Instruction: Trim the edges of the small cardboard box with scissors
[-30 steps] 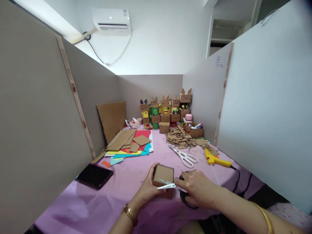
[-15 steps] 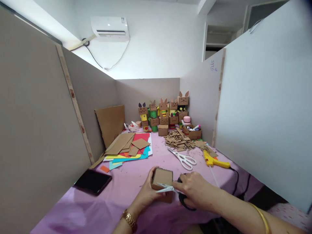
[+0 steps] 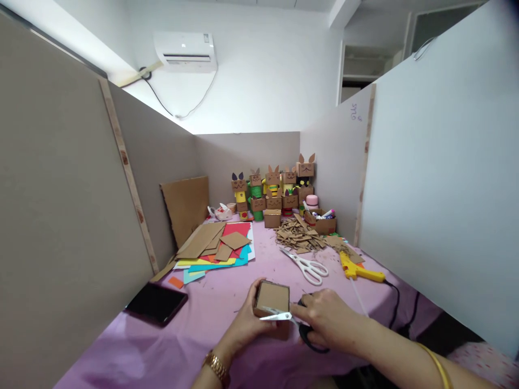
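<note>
My left hand (image 3: 246,319) grips a small cardboard box (image 3: 273,296) from its left side, just above the table's front part. Black-handled scissors (image 3: 284,316) are in my right hand (image 3: 324,316), which is closed around their handles. Their blades are a little apart and lie across the near edge of the box, pointing left. Whether the blades are cutting into the cardboard I cannot tell. The box's underside and my left fingertips are partly hidden.
White scissors (image 3: 306,267) and a yellow glue gun (image 3: 359,270) lie to the right. Behind are cardboard scraps (image 3: 298,235), a marker box (image 3: 324,222) and several cardboard animal figures (image 3: 273,189). Coloured paper (image 3: 219,266) and a black tablet-like device (image 3: 157,303) are at left.
The whole view has shifted slightly, with everything a little lower and to the right. The scissor blades look slightly closer together; both hands keep their holds.
</note>
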{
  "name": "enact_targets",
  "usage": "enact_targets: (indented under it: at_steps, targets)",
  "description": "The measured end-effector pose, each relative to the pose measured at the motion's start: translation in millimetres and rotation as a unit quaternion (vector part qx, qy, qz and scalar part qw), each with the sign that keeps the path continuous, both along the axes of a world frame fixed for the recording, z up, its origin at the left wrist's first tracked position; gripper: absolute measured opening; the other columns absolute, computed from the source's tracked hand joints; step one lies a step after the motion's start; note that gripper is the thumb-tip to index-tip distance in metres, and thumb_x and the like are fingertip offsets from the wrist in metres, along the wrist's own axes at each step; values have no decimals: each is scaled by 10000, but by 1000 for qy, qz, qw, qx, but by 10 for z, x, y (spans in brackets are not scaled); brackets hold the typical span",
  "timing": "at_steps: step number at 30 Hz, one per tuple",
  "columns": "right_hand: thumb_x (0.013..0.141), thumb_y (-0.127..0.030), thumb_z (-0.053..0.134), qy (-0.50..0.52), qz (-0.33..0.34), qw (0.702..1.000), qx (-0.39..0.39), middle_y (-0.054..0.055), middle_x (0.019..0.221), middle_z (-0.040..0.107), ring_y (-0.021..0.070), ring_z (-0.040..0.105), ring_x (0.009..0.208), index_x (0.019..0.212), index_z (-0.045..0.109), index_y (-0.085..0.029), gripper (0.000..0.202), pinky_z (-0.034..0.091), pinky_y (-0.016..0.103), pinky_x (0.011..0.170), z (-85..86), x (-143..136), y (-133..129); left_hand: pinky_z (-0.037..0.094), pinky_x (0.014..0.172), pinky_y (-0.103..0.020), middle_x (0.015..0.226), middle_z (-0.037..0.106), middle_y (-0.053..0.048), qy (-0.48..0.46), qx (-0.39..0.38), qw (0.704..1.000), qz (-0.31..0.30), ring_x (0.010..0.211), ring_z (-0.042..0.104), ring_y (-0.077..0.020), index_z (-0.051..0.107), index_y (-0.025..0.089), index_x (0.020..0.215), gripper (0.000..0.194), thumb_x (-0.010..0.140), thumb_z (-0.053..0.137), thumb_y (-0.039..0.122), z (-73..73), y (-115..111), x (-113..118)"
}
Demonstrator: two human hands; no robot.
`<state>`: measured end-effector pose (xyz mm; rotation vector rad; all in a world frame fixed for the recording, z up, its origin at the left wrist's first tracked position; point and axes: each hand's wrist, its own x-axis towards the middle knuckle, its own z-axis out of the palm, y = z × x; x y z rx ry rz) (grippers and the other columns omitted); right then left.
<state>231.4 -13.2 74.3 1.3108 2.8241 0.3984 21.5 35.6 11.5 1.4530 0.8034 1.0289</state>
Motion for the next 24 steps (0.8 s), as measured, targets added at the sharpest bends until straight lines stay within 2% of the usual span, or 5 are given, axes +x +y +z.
enact_targets:
  at_steps: [4, 8, 14, 24]
  targets:
    - [755, -296, 552, 9, -3, 1000, 4, 76, 872, 677, 243, 654, 739, 1056, 568, -235, 307, 392, 278, 546, 18, -7, -21, 372, 990, -371, 1317, 473, -121, -12, -9, 1000, 23, 1199, 464, -281, 373, 210, 1247, 844, 491, 715, 53, -20, 26, -34]
    - [734, -248, 548, -6, -1, 1000, 16, 95, 868, 671, 246, 652, 727, 1063, 560, -214, 331, 379, 276, 531, 51, -65, -35, 387, 987, -382, 1295, 493, -127, -4, 1, 999, 38, 1194, 467, -295, 401, 200, 1227, 845, 472, 768, 99, -27, 34, -37]
    - [706, -261, 554, -15, 11, 999, 28, 115, 813, 666, 268, 642, 708, 1005, 582, -183, 309, 388, 298, 525, 92, -137, -44, 400, 977, -359, 1258, 528, -123, 10, 14, 999, 44, 1188, 475, -290, 422, 195, 1202, 816, 485, 812, 183, 3, 12, -15]
    - [750, -314, 557, -31, 12, 999, 16, 97, 816, 688, 251, 656, 691, 1008, 589, -187, 289, 363, 284, 494, 71, -94, -5, 379, 997, -368, 1223, 564, -87, 17, 21, 998, 57, 1183, 483, -286, 450, 216, 1177, 794, 466, 788, 114, 33, -17, -11]
